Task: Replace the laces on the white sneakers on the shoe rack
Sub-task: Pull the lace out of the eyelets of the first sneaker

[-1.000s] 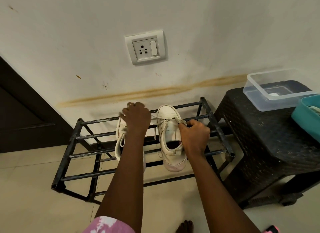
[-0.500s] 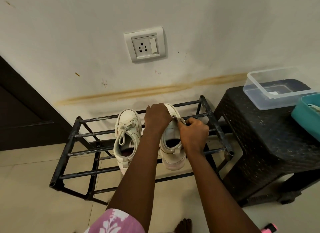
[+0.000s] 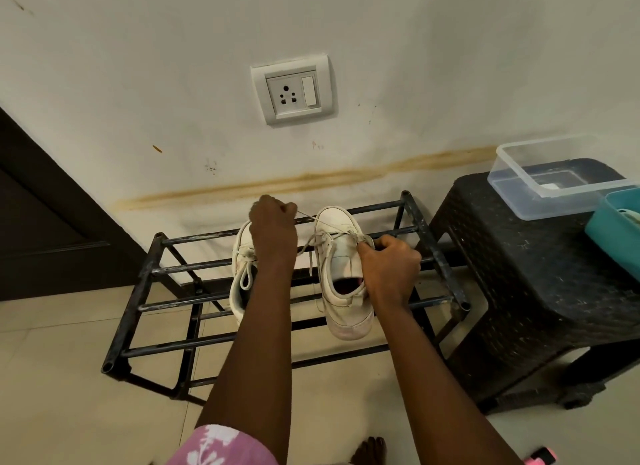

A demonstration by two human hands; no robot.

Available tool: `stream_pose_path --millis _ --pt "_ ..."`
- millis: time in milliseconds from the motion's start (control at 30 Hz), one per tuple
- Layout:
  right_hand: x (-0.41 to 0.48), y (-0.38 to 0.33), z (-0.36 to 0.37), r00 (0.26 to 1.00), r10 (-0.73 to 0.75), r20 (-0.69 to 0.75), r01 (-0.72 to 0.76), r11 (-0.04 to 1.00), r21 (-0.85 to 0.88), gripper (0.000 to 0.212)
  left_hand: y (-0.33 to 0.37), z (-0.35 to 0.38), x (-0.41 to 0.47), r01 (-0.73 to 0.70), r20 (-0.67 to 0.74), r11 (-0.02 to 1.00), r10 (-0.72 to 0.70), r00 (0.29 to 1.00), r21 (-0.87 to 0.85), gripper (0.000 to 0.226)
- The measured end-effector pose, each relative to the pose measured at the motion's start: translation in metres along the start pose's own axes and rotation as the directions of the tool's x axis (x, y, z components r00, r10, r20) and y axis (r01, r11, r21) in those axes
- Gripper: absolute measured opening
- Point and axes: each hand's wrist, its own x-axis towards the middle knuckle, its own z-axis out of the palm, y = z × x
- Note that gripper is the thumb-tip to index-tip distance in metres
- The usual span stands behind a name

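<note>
Unlacing step, likely: left hand (image 3: 273,232) pinched lace (image 3: 306,216) taut, right hand (image 3: 389,269) pinched its crossings on right sneaker (image 3: 341,267). Next: draw it out, shoe steadied.

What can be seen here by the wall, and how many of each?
shoe rack: one, black metal, against the wall
left sneaker: one, white, on the rack, partly behind the left forearm
right sneaker: one, white, beside it on the rack
lace: one, off-white, stretched leftward from the right sneaker
stool: one, black, right of the rack
clear tub: one, transparent, on the stool
teal tub: one, teal, on the stool, at the frame's right edge
wall socket: one, white, above the rack
door: one, dark, far left
left hand: pinches the lace
right hand: pinches the lace at the right sneaker
</note>
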Motion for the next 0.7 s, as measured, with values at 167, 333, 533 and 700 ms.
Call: stream_pose_path --millis 167,333,533,700 --pt "0.001 0.001 0.002 1.000 -0.012 -0.017 0.012 1.000 -0.015 0.025 -0.008 -0.006 0.004 0.057 -0.062 0.997 -0.054 0.997 0.043 0.026" --pt "0.001 0.000 0.002 1.000 -0.016 -0.010 0.015 1.000 -0.013 0.025 0.010 0.006 -0.003 -0.173 0.230 0.982 0.152 0.961 0.074 0.033" --pt "0.001 0.001 0.003 1.000 -0.016 -0.016 0.016 1.000 0.009 0.023 0.028 0.036 -0.022 -0.262 0.476 0.941 0.134 0.869 0.213 0.033" --pt "0.001 0.001 0.004 1.000 -0.020 -0.007 0.020 1.000 0.014 0.024 0.028 0.037 -0.021 -0.195 0.417 0.949 0.077 0.906 0.248 0.026"
